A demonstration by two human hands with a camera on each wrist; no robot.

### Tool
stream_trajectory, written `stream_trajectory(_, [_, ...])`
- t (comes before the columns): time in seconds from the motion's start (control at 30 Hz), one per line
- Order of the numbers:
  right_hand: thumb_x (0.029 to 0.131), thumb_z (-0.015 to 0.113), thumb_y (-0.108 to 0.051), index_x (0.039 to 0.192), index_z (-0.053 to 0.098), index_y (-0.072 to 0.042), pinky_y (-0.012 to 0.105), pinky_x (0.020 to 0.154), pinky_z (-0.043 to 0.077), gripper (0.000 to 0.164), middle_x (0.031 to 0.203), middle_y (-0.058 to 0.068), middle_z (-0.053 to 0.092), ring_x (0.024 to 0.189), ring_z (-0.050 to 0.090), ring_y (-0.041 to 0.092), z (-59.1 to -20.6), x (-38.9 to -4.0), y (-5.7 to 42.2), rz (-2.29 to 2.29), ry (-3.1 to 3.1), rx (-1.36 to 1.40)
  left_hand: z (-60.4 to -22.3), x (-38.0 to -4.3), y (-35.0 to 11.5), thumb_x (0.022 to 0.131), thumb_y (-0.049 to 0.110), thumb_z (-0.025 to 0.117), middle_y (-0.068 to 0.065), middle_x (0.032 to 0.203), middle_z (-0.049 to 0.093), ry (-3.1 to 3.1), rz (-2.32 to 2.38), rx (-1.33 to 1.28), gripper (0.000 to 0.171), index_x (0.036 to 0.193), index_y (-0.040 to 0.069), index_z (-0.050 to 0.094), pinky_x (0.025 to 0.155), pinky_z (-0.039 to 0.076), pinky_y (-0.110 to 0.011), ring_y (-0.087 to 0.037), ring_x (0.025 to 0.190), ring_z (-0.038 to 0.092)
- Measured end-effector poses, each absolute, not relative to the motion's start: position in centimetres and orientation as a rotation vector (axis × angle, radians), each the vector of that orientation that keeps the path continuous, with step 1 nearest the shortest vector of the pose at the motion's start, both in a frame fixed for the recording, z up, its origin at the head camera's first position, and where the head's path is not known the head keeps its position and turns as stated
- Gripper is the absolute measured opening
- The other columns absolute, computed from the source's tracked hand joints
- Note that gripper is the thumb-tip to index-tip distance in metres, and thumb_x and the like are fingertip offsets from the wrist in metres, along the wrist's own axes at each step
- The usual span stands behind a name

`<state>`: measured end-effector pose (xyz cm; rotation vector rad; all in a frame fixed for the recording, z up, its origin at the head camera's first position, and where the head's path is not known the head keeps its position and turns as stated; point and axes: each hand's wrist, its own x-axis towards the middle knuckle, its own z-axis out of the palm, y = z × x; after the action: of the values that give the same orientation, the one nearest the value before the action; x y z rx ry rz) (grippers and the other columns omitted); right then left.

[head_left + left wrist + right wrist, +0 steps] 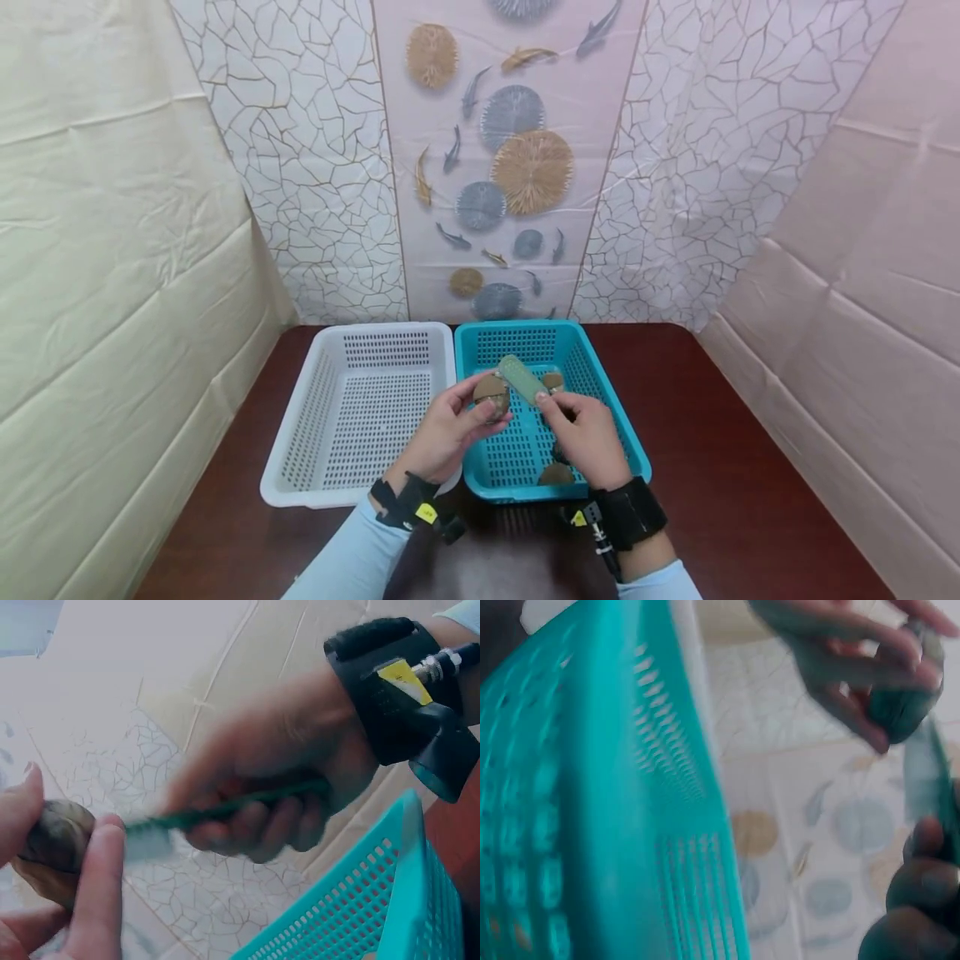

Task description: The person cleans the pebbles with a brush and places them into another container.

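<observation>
My left hand (448, 432) holds a round, mud-brown object (490, 387) between thumb and fingers, above the teal basket (551, 493). One side of it is tan and the other dark and mottled, as the left wrist view shows. In my right hand (597, 440) is a green brush (522, 379), gripped by its handle with the fingers curled round it. Its white bristles (148, 844) face down and are blurred, close beside the round object and the left fingertips. Similar brown lumps (557, 475) lie in the teal basket, partly hidden by the right hand.
A white basket (291, 493) stands left of the teal one, their rims side by side on the dark red-brown table (750, 500). Pale cloth walls (840, 275) enclose both sides, and a patterned sheet (307, 167) hangs at the back. Each wrist wears a black strap with a camera.
</observation>
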<state>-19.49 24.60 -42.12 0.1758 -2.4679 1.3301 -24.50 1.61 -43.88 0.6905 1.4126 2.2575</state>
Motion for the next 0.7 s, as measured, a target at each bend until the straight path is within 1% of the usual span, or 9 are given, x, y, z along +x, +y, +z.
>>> stream_trajectory(0.07, [0.113,0.066,-0.034,0.089,0.075,-0.013,0.033,0.057,0.041,0.033,0.064,-0.002,0.049,0.056,0.049,0.017,-42.0,-19.5,24.8,1.309,-2.455,0.133,-44.0,-24.7,1.5,0.116,0.014,0.058,-0.024,0.149,0.053,1.421,2.236,0.675,0.057,0.168,0.002,0.039,0.107,0.058,-0.041,-0.024,0.119,0.072])
stream_trajectory(0.13, [0.113,0.067,-0.031,0.091,0.076,-0.014,0.034,0.056,0.042,0.029,0.064,-0.001,0.050,0.057,0.050,0.018,-41.8,-19.4,24.7,1.322,-2.419,0.176,-43.9,-25.0,1.4,0.117,0.012,0.055,-0.023,0.147,0.054,1.431,2.211,0.658,0.055,0.168,0.001,0.039,0.105,0.059,-0.038,-0.023,0.117,0.072])
stream_trajectory(0.23, [0.114,0.065,-0.030,0.083,0.070,-0.014,0.035,0.056,0.041,0.034,0.065,0.000,0.047,0.058,0.047,0.020,-41.5,-19.5,24.3,1.395,-2.392,0.306,-43.7,-25.4,1.2,0.117,0.013,0.055,-0.021,0.146,0.056,1.442,2.179,0.657,0.055,0.169,0.002,0.039,0.104,0.059,-0.036,-0.022,0.117,0.072])
stream_trajectory(0.3, [0.114,0.064,-0.031,0.079,0.066,-0.014,0.034,0.058,0.039,0.039,0.064,-0.001,0.044,0.058,0.043,0.019,-41.5,-19.8,24.1,1.405,-2.414,0.327,-43.3,-25.6,1.1,0.117,0.016,0.056,-0.022,0.147,0.056,1.443,2.172,0.678,0.056,0.169,0.003,0.039,0.105,0.059,-0.036,-0.024,0.119,0.071])
stream_trajectory(0.4, [0.114,0.063,-0.034,0.078,0.065,-0.011,0.033,0.059,0.037,0.043,0.063,-0.002,0.042,0.058,0.041,0.017,-41.6,-20.5,24.0,1.341,-2.471,0.246,-43.1,-25.9,0.9,0.117,0.017,0.057,-0.022,0.148,0.055,1.435,2.174,0.693,0.057,0.169,0.003,0.038,0.106,0.058,-0.037,-0.025,0.121,0.070])
stream_trajectory(0.53, [0.113,0.065,-0.037,0.080,0.067,-0.011,0.034,0.056,0.037,0.042,0.063,-0.001,0.044,0.057,0.043,0.019,-41.6,-21.0,24.1,1.224,-2.480,0.116,-43.3,-26.0,0.8,0.118,0.011,0.053,-0.021,0.149,0.053,1.424,2.190,0.664,0.056,0.170,0.001,0.036,0.106,0.058,-0.037,-0.023,0.119,0.071])
stream_trajectory(0.6, [0.113,0.066,-0.036,0.079,0.066,-0.012,0.035,0.055,0.037,0.042,0.062,0.000,0.043,0.056,0.043,0.021,-41.5,-20.9,24.0,1.242,-2.450,0.129,-43.4,-26.0,0.7,0.118,0.010,0.052,-0.022,0.151,0.051,1.414,2.200,0.659,0.056,0.170,0.002,0.035,0.107,0.057,-0.037,-0.022,0.119,0.071])
stream_trajectory(0.7, [0.114,0.065,-0.033,0.074,0.061,-0.011,0.035,0.056,0.036,0.045,0.063,0.001,0.042,0.058,0.042,0.022,-41.5,-20.7,23.8,1.325,-2.428,0.218,-43.4,-26.1,0.5,0.118,0.011,0.052,-0.028,0.155,0.046,1.389,2.215,0.681,0.057,0.171,0.004,0.033,0.107,0.057,-0.037,-0.022,0.120,0.070])
